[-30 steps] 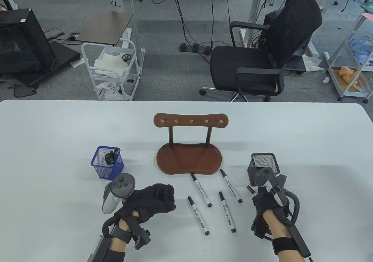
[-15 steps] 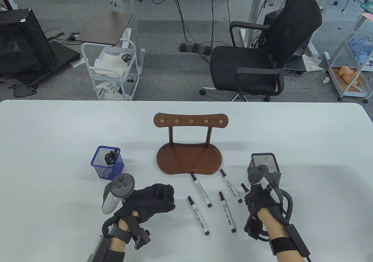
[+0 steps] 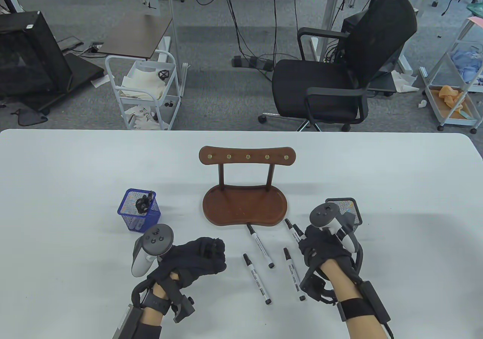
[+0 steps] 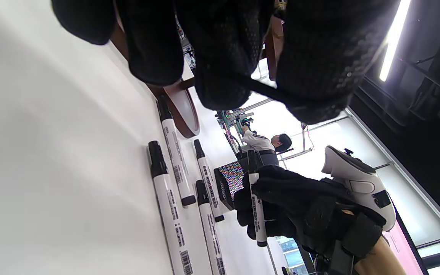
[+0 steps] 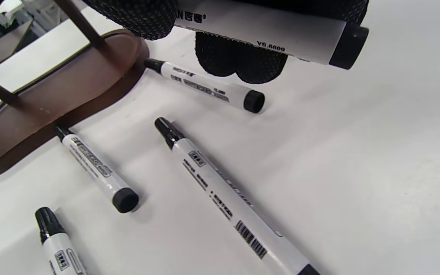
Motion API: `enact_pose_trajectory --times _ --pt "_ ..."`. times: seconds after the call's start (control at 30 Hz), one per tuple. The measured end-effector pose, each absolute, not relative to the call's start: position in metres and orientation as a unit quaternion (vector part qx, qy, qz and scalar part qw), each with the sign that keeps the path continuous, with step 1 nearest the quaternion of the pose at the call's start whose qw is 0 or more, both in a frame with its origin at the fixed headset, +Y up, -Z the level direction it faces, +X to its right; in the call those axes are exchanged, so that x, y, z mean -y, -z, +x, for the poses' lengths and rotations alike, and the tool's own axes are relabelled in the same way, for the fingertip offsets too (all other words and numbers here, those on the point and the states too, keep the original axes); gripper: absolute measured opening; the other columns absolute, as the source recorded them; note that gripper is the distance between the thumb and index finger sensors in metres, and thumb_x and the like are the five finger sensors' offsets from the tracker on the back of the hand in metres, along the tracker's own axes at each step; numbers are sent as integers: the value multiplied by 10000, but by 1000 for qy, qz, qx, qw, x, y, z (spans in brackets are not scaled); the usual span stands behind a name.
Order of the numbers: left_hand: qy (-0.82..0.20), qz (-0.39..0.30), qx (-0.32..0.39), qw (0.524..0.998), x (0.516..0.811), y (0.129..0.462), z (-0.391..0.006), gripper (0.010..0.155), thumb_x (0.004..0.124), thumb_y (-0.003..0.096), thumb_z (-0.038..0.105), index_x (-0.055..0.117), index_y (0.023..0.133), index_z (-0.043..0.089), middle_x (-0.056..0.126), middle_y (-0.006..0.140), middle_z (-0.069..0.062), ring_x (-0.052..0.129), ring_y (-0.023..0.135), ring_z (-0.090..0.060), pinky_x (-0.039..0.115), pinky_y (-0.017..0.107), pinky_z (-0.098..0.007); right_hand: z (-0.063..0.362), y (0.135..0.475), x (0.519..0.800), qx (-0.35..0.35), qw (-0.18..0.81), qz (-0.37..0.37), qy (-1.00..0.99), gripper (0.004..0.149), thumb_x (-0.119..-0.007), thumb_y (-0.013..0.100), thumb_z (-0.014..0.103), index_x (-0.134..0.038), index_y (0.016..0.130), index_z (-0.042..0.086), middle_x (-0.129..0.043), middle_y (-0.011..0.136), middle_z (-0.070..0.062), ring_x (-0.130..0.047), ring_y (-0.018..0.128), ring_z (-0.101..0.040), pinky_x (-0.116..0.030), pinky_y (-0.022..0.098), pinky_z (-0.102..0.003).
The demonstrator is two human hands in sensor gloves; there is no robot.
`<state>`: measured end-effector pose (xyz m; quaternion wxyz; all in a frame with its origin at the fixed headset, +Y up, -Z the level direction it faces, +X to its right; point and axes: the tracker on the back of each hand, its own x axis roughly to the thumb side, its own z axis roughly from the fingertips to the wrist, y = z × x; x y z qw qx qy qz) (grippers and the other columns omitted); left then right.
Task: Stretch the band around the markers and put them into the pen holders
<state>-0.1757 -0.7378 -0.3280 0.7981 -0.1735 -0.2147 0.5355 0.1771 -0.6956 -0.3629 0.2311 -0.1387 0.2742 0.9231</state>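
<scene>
My right hand [image 3: 315, 246] grips one white marker with a black cap [image 5: 262, 34], also seen in the left wrist view as the held marker [image 4: 256, 206]. It hovers over the rightmost loose marker [image 3: 292, 229]. Three more markers [image 3: 260, 246] [image 3: 256, 278] [image 3: 294, 275] lie on the white table between my hands. My left hand [image 3: 205, 256] rests curled on the table; a thin black band [image 4: 266, 91] runs taut between its fingertips. A blue mesh pen holder [image 3: 139, 210] with banded markers stands at the left. The black mesh pen holder [image 3: 349, 207] stands behind my right hand.
A brown wooden stand [image 3: 245, 203] with a peg rail sits in the middle, just beyond the loose markers. The table's front edge is close to both wrists. Beyond the table stand an office chair [image 3: 339, 78] and a white cart [image 3: 143, 90].
My right hand has moved left with its marker, from in front of the black holder to above the rightmost loose marker. The left hand has stayed still.
</scene>
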Motion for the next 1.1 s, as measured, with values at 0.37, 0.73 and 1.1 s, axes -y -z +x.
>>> enact_pose_trajectory --times 0.37,0.73,1.1 --pt "-542 -173 210 795 738 329 -177 694 964 475 430 703 1024 94 961 883 -46 817 934 -388 576 730 -689 154 378 706 -267 227 -139 -926 499 -642 593 320 -433 1029 193 -733 945 -78 -782 755 -327 -660 649 -560" --pt "-546 -171 209 793 738 329 -179 689 962 476 429 706 1022 97 965 879 -44 822 931 -386 577 729 -689 151 395 716 -221 173 -165 -946 540 -786 550 338 -523 1009 227 -793 820 19 -836 645 -215 -752 576 -461" --pt "-547 -172 207 793 739 330 -180 686 962 477 428 706 1021 97 964 879 -42 819 933 -387 577 729 -688 150 406 732 -222 124 -181 -950 614 -827 531 347 -547 1053 183 -740 890 -26 -801 701 -232 -727 613 -460"
